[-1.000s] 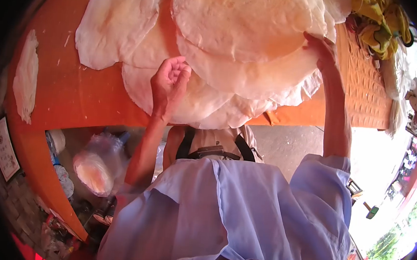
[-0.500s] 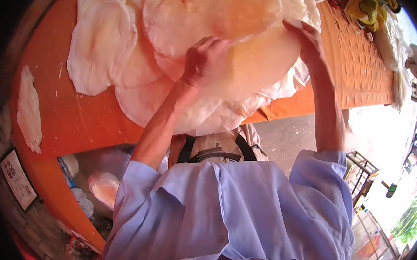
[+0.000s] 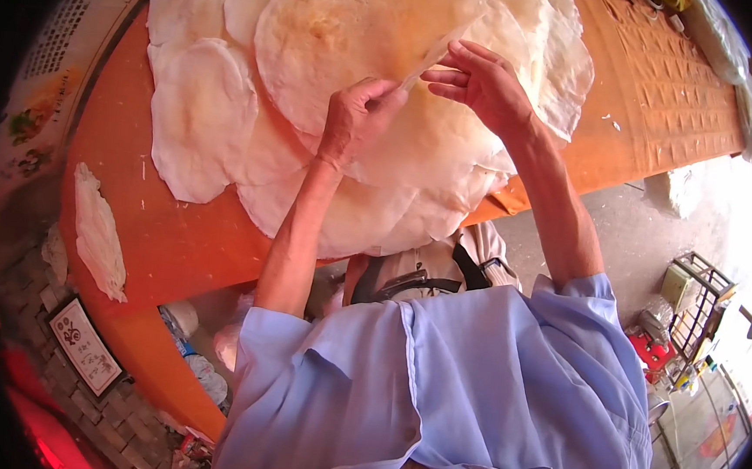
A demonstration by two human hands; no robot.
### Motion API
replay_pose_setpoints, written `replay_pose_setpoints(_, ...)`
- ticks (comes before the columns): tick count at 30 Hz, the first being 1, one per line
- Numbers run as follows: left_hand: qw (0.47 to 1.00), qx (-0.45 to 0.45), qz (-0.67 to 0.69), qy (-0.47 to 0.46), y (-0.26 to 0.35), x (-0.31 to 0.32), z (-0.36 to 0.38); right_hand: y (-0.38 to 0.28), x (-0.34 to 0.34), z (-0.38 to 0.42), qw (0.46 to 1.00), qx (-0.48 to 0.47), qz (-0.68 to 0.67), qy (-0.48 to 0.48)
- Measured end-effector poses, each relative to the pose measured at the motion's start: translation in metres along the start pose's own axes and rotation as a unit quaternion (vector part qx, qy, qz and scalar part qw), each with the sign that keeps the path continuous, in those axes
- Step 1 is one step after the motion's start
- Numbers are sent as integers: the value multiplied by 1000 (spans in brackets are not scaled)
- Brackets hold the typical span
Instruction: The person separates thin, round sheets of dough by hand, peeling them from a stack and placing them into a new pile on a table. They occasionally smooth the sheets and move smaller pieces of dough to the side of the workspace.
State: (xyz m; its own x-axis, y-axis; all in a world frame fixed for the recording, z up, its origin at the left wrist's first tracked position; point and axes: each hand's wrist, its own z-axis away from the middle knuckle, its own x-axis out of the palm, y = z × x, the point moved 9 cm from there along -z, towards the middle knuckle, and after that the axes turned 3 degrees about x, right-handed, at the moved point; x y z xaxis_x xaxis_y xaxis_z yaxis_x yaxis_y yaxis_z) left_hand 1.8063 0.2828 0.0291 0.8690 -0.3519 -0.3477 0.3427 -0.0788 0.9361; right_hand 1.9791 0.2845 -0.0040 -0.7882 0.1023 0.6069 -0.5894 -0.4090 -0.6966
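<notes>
Thin, round, whitish sheets (image 3: 364, 25) with yellowish centres lie overlapping on an orange-covered table (image 3: 191, 261). My left hand (image 3: 365, 116) is closed in a pinch over the near part of the pile, gripping the edge of a thin translucent sheet (image 3: 424, 65). That edge runs as a narrow raised strip toward my right hand (image 3: 487, 85). There, thumb and forefinger meet at the strip's far end, and the other fingers stretch out loosely toward my left hand. A smaller oval sheet (image 3: 203, 118) lies left of both hands.
A crumpled white fibrous piece (image 3: 99, 233) lies near the table's left end. A framed card (image 3: 85, 347) stands on the brick floor below. White bundles (image 3: 729, 50) rest at the far right, and a metal rack (image 3: 694, 296) stands beyond the table on the right.
My right hand has moved left from the pile's right side to close beside my left hand. The sheet's edge now shows as a narrow strip between them. The view has shifted slightly.
</notes>
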Motion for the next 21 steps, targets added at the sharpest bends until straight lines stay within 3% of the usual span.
replay_pose_setpoints(11,981,-54,182,-38,-30,1,-6,-11,4,-2,997,-34,33,-61)
replay_pose_setpoints(14,967,-69,246,1,-31,5,-5,-20,13,7,995,-58,75,-39)
replay_pose_setpoints(17,985,-91,142,44,-39,-7,-7,-18,-8,0,978,-84,175,70)
replay_pose_setpoints(20,976,-7,163,146,-34,-27,-20,-15,-18,-3,964,-36,215,151)
replay_pose_setpoints(21,980,-4,143,142,-32,-31,-24,-17,-10,-4,960,-68,231,140)
